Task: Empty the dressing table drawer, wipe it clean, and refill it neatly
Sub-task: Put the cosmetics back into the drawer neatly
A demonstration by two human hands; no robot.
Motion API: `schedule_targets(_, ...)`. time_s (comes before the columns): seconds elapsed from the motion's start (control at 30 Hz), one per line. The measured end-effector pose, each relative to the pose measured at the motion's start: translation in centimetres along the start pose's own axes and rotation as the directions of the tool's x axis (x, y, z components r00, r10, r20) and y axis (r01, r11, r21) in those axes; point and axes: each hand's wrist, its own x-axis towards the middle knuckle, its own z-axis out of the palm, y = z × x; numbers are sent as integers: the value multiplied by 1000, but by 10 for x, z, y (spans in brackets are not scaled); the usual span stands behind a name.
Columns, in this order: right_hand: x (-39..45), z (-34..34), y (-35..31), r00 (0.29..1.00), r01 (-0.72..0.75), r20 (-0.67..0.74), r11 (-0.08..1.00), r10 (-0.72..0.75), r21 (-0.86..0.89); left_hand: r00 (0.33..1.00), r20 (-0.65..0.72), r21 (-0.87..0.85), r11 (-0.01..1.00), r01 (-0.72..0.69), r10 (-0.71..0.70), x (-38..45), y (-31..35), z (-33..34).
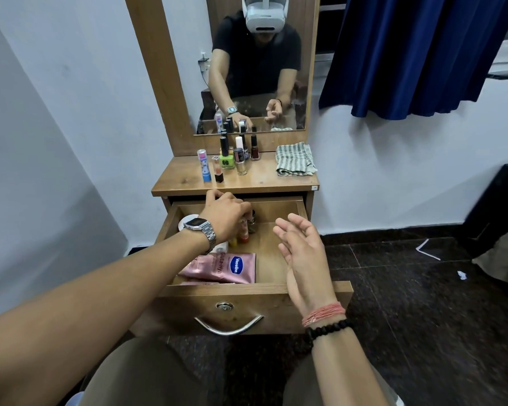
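Nearest, right hand [301,253] open and empty over drawer [276,247] — just left, left hand [225,216] closed on small bottles [244,230], pink tube [223,266] beneath its wrist.

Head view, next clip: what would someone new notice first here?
The open wooden drawer in the middle, where the left hand, with a silver wristwatch, closes its grip on small bottles at the back, and the right hand hovers open above the bare right side. A pink Vaseline tube lies near the drawer's front. On the tabletop above stand nail polish bottles, with a folded striped cloth to their right.
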Motion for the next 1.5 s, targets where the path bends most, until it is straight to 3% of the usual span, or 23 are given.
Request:
schedule_targets(0.63,0,1,0,1000,10,-11,1000,-10,-21,1000,-1,47,998,-31,31,-3,-3,-2)
schedule_targets(0.8,-1,1,1,1000,18,-9,1000,-18,-15,988,-109,28,994,-109,112,0,-11,-24)
schedule_targets(0.87,-2,1,1,1000,17,-7,1000,-18,-22,970,-233,-20,997,-77,71,5,-23,-38)
schedule_targets(0.97,-2,1,1,1000,19,-2,999,-19,-36,909,-389,-142,985,102,-151,18,-52,-59)
schedule_targets(1.07,-2,0,1,1000,22,6,999,-21,-34,901,-288,-185,942,282,-326,29,-79,-69)
schedule_targets(1.2,-2,0,0,1000,23,4,999,-23,-31,944,-133,-144,949,282,-301,36,-94,-65)
schedule_targets(1.5,-1,0,1,1000,26,5,999,-26,-31,928,-205,-209,940,269,-311,32,-103,-65)
